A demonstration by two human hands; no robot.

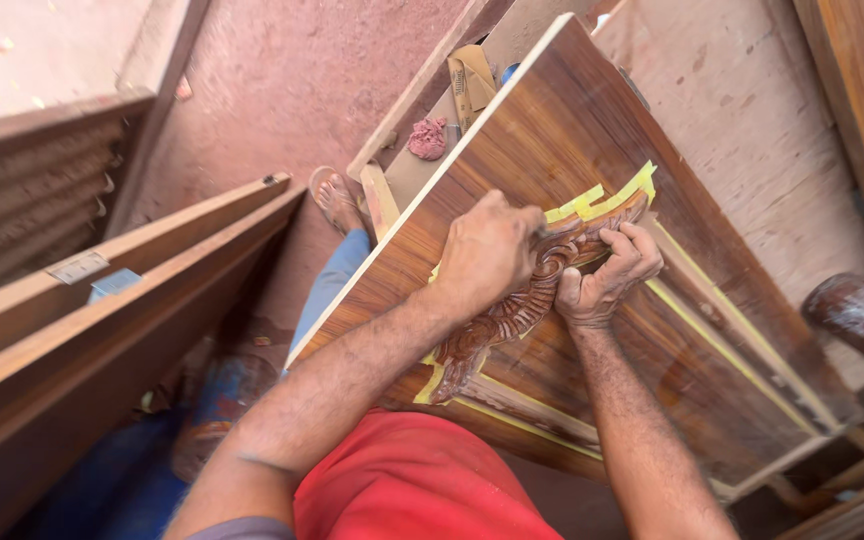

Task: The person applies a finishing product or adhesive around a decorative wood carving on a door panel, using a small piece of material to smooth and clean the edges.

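A dark veneered door panel lies tilted across the middle of the head view. A carved wooden scroll ornament sits on it, edged with yellow masking tape. My left hand rests fisted on top of the carving, fingers curled at its upper part. My right hand presses on the carving's right side, fingers bent over its edge near the tape. What, if anything, the left fist holds is hidden.
Wooden door frames lean at the left. A sandalled foot and blue trouser leg show beside the panel. A pink rag and folded sandpaper lie above. A rounded dark wood piece sits at the right. Red cloth covers my lap.
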